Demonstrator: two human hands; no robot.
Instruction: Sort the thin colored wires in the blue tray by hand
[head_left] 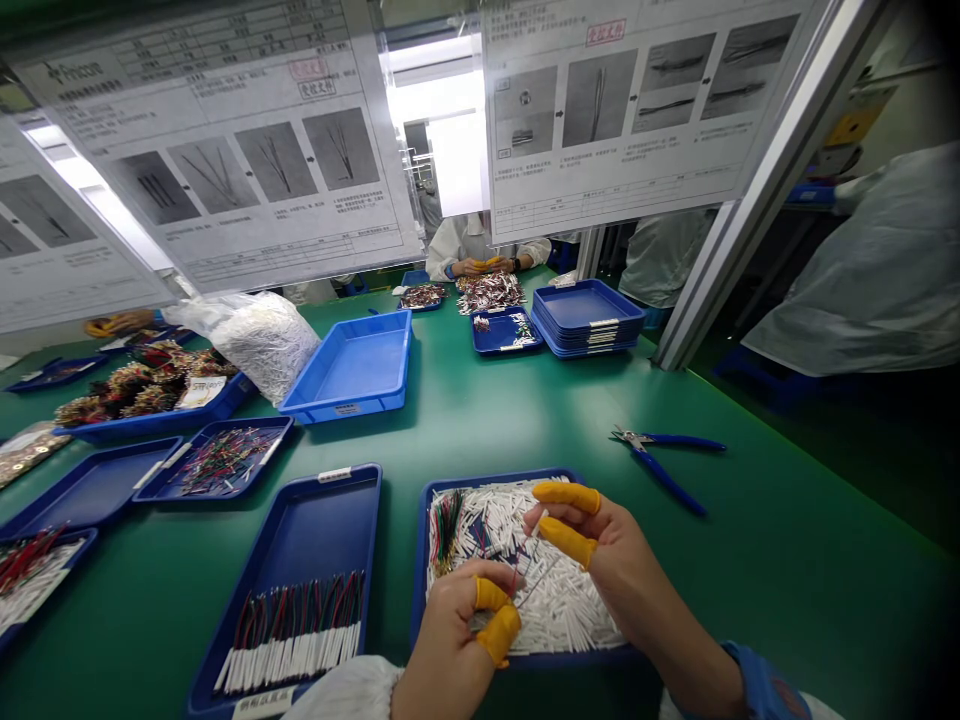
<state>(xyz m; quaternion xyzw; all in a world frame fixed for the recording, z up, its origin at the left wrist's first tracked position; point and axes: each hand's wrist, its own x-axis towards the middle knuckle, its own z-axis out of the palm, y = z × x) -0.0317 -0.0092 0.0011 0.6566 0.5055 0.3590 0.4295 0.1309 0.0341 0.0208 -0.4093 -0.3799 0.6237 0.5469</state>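
Above a blue tray (pixel 421 560) full of short white tubes (pixel 574 610), both hands work close together. My left hand (pixel 480 615), with yellow finger cots, is closed on thin coloured wires (pixel 516 578). My right hand (pixel 592 530), also with yellow cots, is closed with a small white tube (pixel 538 522) at its fingertips, just above the wires. A bundle of red, black and green wires (pixel 446 525) lies at the tray's left end. Left of it, another blue tray (pixel 322 520) holds a row of wires with white tubes (pixel 292 655) on their lower ends.
Blue-handled cutters (pixel 664 455) lie on the green table (pixel 810 560) at right. Behind are a light blue bin (pixel 356 365), a plastic bag (pixel 262 340), stacked trays (pixel 589 310) and a small tray (pixel 506 345). Trays of wires stand left. A person (pixel 480 245) sits opposite, under hanging sheets.
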